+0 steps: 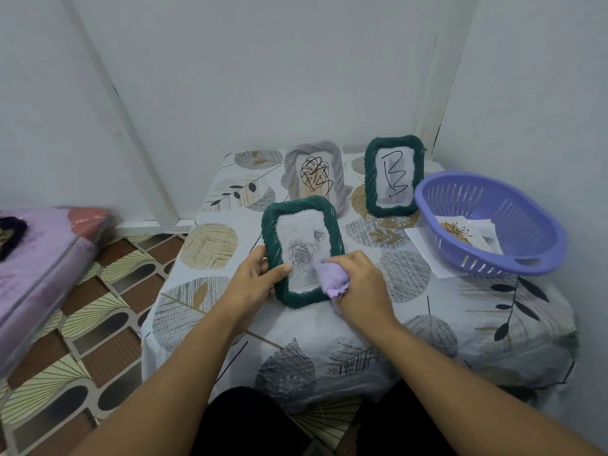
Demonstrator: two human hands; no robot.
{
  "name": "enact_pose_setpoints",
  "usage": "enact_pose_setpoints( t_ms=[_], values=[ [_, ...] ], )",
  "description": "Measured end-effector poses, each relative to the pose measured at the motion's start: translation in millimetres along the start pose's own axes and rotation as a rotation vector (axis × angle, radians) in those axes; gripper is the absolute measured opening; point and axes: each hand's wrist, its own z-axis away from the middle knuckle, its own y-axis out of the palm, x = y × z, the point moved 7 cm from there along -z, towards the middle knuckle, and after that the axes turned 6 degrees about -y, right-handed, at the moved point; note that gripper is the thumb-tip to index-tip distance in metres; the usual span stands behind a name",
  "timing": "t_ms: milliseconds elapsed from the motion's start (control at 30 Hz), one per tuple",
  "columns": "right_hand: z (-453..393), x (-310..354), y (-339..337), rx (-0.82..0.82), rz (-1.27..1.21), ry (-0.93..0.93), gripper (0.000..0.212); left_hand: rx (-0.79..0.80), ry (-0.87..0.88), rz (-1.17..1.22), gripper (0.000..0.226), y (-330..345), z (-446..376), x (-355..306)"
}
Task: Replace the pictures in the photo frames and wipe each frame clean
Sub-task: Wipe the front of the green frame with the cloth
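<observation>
My left hand (260, 274) gripping the dark green photo frame (301, 251) upright, long axis vertical, glass facing me, my right hand (357, 284) clutching the lilac cloth (330, 278) against it

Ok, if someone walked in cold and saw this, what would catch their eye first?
Probably the dark green frame with a rose picture near the table's front: the left hand grips its left edge while the right hand presses a lilac cloth on its glass. Behind stand a grey frame and a second green frame, both holding black scribbles, and a purple basket of papers sits right.
</observation>
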Motion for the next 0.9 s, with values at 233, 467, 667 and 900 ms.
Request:
enact_pose_setpoints(
  t_ms=[233,467,667,900],
  values=[
    [-6,8,5,0.058,0.094,-0.104,0.050,-0.004,0.005,-0.025,0.032,0,1,-1],
    [-2,26,13,0.150,0.135,-0.261,0.051,-0.003,0.003,-0.023,0.031,-1,-1,0],
    [-30,-6,-27,-0.158,-0.111,0.059,0.047,-0.002,-0.014,-0.016,0.032,1,0,0],
    [-28,-9,-28,-0.100,-0.078,0.017,0.048,-0.008,-0.018,-0.021,0.033,0,-2,2]
  ],
)
